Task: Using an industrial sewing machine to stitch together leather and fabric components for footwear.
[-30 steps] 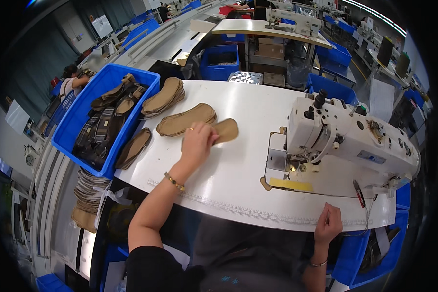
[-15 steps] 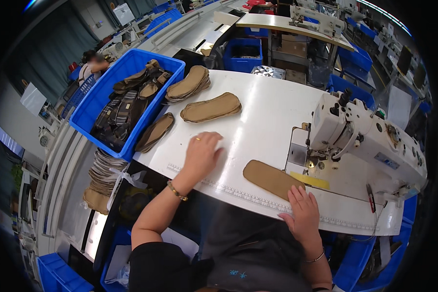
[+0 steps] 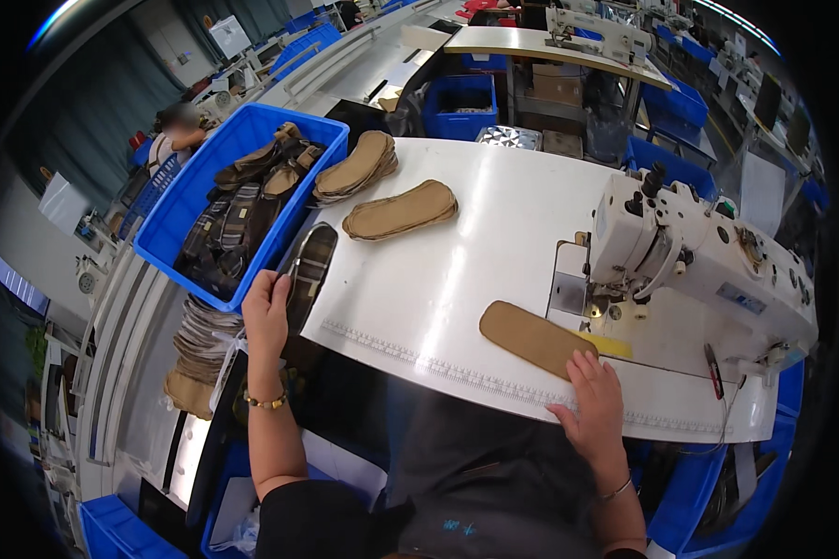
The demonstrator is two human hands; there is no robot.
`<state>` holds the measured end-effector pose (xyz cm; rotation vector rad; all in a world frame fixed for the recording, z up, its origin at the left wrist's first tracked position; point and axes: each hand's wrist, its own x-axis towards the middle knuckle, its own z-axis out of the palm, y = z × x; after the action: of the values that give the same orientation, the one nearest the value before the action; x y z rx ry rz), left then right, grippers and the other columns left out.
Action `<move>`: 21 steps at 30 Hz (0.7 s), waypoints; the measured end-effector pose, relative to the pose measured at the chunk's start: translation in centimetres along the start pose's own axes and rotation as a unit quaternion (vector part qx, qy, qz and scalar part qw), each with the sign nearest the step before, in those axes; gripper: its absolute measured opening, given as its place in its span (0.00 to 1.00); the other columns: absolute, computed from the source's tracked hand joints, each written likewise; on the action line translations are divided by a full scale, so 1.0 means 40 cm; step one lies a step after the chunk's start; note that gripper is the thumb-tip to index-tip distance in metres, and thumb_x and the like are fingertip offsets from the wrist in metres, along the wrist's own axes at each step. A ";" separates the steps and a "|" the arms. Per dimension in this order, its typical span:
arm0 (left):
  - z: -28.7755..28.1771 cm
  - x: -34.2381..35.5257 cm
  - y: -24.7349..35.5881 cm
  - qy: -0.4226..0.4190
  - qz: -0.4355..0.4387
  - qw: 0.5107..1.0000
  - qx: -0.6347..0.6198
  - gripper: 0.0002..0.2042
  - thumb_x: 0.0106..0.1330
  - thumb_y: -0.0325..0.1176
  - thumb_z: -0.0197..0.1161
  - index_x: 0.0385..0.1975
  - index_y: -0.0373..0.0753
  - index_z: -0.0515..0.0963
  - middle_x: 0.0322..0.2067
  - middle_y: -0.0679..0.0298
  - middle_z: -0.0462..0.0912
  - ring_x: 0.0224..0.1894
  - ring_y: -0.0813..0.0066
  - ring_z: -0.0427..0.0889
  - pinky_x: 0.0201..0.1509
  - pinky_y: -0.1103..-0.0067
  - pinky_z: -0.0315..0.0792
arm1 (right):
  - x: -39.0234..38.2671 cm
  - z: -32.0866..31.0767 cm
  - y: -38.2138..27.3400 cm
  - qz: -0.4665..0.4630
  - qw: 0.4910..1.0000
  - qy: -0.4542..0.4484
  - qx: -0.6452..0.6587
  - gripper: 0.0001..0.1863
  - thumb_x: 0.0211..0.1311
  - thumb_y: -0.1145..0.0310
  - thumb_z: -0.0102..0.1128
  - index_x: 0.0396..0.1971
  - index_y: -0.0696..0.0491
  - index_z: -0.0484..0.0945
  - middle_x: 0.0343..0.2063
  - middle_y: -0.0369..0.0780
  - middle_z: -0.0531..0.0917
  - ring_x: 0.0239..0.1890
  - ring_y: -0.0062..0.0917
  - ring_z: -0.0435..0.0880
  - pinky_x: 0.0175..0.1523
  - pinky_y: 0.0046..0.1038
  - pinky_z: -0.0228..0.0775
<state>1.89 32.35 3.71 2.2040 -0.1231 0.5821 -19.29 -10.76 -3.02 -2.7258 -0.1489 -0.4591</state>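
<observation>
At the left edge of the white table my left hand [image 3: 265, 315] is closed, thumb and fingers pinching the lower end of a long, rounded dark plaid fabric piece [image 3: 312, 265]. My right hand [image 3: 595, 399] lies open, its fingertips resting on the right end of a flat brown oval fabric piece [image 3: 529, 335]. That piece lies in front of the sewing machine [image 3: 690, 256], beside a yellow strip [image 3: 612, 347]. Further back on the table are a brown stack of similar pieces [image 3: 401, 211] and a second stack [image 3: 356, 168] behind it.
A blue bin [image 3: 158, 244] filled with dark plaid and brown pieces stands at the table's left. Below it is a tall pile of fabric pieces [image 3: 203, 359]. A red-handled tool [image 3: 713, 373] lies right of the machine. A person [image 3: 177, 135] sits at the far left.
My left hand has moved left and down from the table's middle to the plaid piece, where a brown face showed before. My right hand and the brown oval piece have shifted slightly right.
</observation>
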 end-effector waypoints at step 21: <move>0.322 -0.272 0.347 -0.321 -0.268 0.613 -0.670 0.18 0.79 0.42 0.45 0.24 0.41 0.65 0.21 0.66 0.72 0.21 0.81 0.72 0.21 0.87 0.62 | -0.018 0.034 -0.125 0.140 0.717 -0.287 0.620 0.18 0.51 0.67 0.77 0.37 0.63 0.84 0.31 0.37 0.87 0.36 0.15 0.80 0.45 0.22 0.73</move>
<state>-6.92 12.46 1.65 0.7207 -0.1735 -0.5908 -20.37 -5.64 -2.74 -1.3877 -0.1234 0.4819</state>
